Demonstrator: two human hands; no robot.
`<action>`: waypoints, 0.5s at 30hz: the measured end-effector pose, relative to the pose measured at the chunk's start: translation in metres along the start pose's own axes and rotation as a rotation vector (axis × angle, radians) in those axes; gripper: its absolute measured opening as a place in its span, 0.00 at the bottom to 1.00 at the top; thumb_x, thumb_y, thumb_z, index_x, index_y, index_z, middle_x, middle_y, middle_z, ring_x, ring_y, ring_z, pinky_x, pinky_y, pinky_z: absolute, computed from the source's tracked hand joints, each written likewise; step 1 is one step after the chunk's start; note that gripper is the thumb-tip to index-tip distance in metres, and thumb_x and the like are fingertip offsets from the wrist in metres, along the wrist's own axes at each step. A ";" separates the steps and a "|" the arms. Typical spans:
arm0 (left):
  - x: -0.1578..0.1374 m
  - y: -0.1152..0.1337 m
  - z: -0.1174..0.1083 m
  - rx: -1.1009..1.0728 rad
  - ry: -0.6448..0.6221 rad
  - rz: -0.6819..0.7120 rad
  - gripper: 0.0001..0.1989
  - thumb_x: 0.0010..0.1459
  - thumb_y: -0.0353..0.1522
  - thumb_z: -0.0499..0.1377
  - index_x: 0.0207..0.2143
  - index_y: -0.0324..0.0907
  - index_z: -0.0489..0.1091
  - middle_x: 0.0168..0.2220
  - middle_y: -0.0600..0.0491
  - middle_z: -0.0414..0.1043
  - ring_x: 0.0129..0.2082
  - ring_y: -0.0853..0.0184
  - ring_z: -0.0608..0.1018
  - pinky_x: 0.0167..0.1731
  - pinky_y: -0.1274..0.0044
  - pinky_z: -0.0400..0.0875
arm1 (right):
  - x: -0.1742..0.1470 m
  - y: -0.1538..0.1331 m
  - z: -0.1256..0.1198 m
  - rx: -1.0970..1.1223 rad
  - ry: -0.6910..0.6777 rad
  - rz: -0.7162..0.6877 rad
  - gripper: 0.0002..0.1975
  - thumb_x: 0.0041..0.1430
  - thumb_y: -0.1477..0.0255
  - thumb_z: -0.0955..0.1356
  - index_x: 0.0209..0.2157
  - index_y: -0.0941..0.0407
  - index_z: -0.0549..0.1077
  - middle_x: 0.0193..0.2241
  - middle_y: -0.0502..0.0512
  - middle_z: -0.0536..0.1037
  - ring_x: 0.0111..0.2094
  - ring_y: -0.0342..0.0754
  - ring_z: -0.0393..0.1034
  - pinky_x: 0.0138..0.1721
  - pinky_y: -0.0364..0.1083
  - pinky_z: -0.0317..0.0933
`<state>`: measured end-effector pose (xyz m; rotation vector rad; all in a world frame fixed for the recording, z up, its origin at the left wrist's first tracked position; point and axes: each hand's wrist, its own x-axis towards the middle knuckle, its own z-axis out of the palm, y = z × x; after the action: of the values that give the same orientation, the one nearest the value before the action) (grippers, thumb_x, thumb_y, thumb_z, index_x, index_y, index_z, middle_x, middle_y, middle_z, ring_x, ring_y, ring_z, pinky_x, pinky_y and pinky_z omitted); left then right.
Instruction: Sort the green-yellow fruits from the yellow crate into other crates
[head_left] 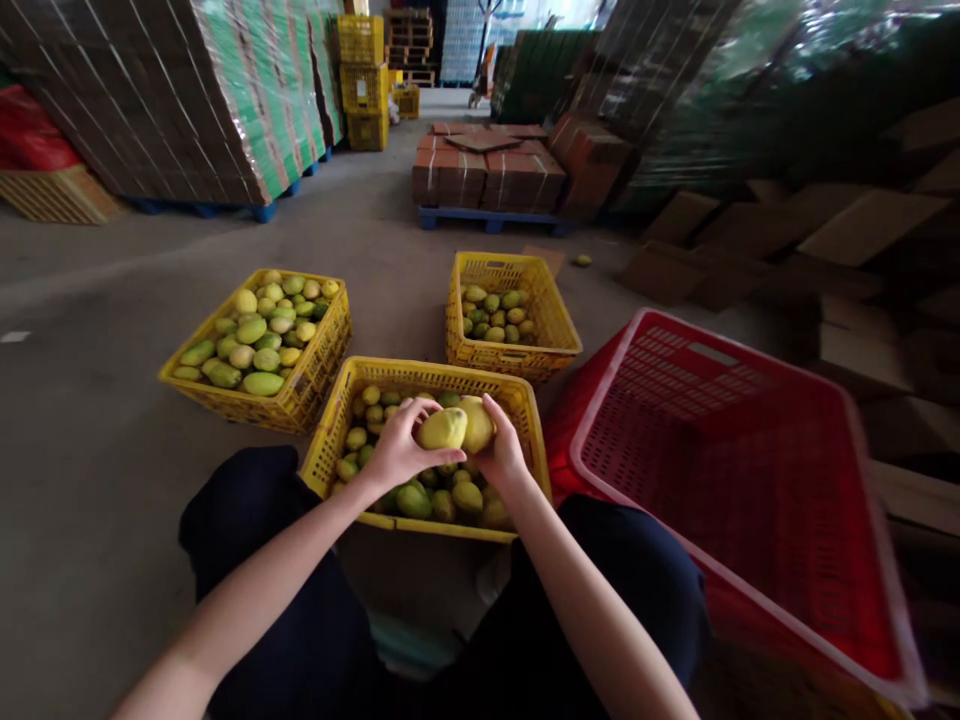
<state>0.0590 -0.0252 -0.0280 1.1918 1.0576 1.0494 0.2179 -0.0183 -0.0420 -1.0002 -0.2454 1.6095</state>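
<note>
My left hand (407,445) is closed around a yellow lemon (442,429), its pointed end toward the right. Beside it, my right hand (504,443) grips a second, rounder yellow lemon (478,424), and the two fruits touch or nearly touch. Both hands hover over a yellow plastic crate (420,376) between my knees. Inside that crate lie several green and yellow lemons (414,500), partly hidden by my hands and forearms.
A yellow crate (319,370) heaped with lemons stands at left; another yellow crate (559,318), partly filled, is beyond. At right stands a large red crate (600,400). Flattened cardboard (862,235) lies on the right. Farther off are stacked cartons (487,175) on a blue pallet (491,222).
</note>
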 end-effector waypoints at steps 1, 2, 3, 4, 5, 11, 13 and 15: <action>0.000 -0.002 0.001 -0.061 -0.049 -0.068 0.31 0.27 0.38 0.80 0.36 0.41 0.75 0.37 0.53 0.73 0.38 0.65 0.75 0.39 0.76 0.70 | -0.001 -0.003 0.000 0.004 -0.010 -0.027 0.13 0.47 0.61 0.75 0.31 0.55 0.76 0.25 0.50 0.81 0.29 0.50 0.78 0.26 0.44 0.70; 0.000 -0.005 0.002 -0.169 -0.084 -0.146 0.31 0.30 0.42 0.79 0.37 0.41 0.75 0.37 0.53 0.74 0.38 0.63 0.76 0.38 0.75 0.71 | -0.003 -0.006 0.000 0.009 -0.032 -0.056 0.14 0.46 0.61 0.75 0.31 0.54 0.76 0.26 0.51 0.81 0.32 0.52 0.78 0.29 0.45 0.71; 0.001 -0.008 0.003 -0.300 -0.107 -0.216 0.31 0.33 0.45 0.78 0.39 0.41 0.75 0.37 0.52 0.75 0.39 0.62 0.77 0.38 0.74 0.72 | -0.005 -0.009 0.001 0.013 -0.058 -0.094 0.14 0.44 0.61 0.75 0.32 0.54 0.76 0.28 0.51 0.82 0.34 0.53 0.78 0.31 0.46 0.72; 0.003 -0.011 0.004 -0.430 -0.115 -0.264 0.31 0.36 0.47 0.77 0.41 0.41 0.74 0.38 0.51 0.76 0.40 0.61 0.78 0.38 0.73 0.73 | -0.007 -0.012 0.001 0.010 -0.087 -0.144 0.14 0.43 0.62 0.75 0.32 0.53 0.76 0.29 0.51 0.82 0.36 0.53 0.78 0.32 0.46 0.72; 0.005 -0.013 0.004 -0.543 -0.107 -0.285 0.31 0.39 0.47 0.76 0.43 0.42 0.74 0.40 0.50 0.77 0.42 0.60 0.79 0.39 0.73 0.73 | -0.009 -0.014 0.002 -0.004 -0.115 -0.201 0.15 0.42 0.63 0.74 0.33 0.53 0.76 0.31 0.51 0.82 0.37 0.54 0.78 0.34 0.47 0.72; 0.014 -0.012 0.000 -0.820 -0.049 -0.308 0.25 0.52 0.38 0.70 0.51 0.37 0.74 0.44 0.45 0.79 0.50 0.55 0.79 0.50 0.68 0.75 | -0.014 -0.014 0.005 -0.216 -0.173 -0.418 0.14 0.47 0.60 0.73 0.32 0.54 0.77 0.32 0.52 0.81 0.40 0.53 0.77 0.38 0.47 0.70; 0.013 -0.012 0.001 -0.838 -0.041 -0.303 0.25 0.53 0.36 0.69 0.52 0.36 0.74 0.45 0.44 0.80 0.51 0.54 0.79 0.51 0.67 0.74 | -0.014 -0.009 0.007 -0.276 -0.173 -0.439 0.14 0.48 0.58 0.73 0.30 0.54 0.77 0.30 0.52 0.80 0.38 0.53 0.76 0.38 0.47 0.69; 0.012 -0.012 0.002 -0.856 -0.053 -0.295 0.26 0.54 0.35 0.68 0.54 0.37 0.73 0.46 0.44 0.80 0.51 0.53 0.79 0.53 0.66 0.73 | -0.013 -0.006 0.007 -0.331 -0.180 -0.451 0.14 0.49 0.57 0.72 0.29 0.54 0.77 0.29 0.51 0.80 0.37 0.52 0.76 0.38 0.47 0.69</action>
<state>0.0635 -0.0147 -0.0403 0.3558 0.5965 1.0586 0.2166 -0.0258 -0.0275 -0.9612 -0.8228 1.2627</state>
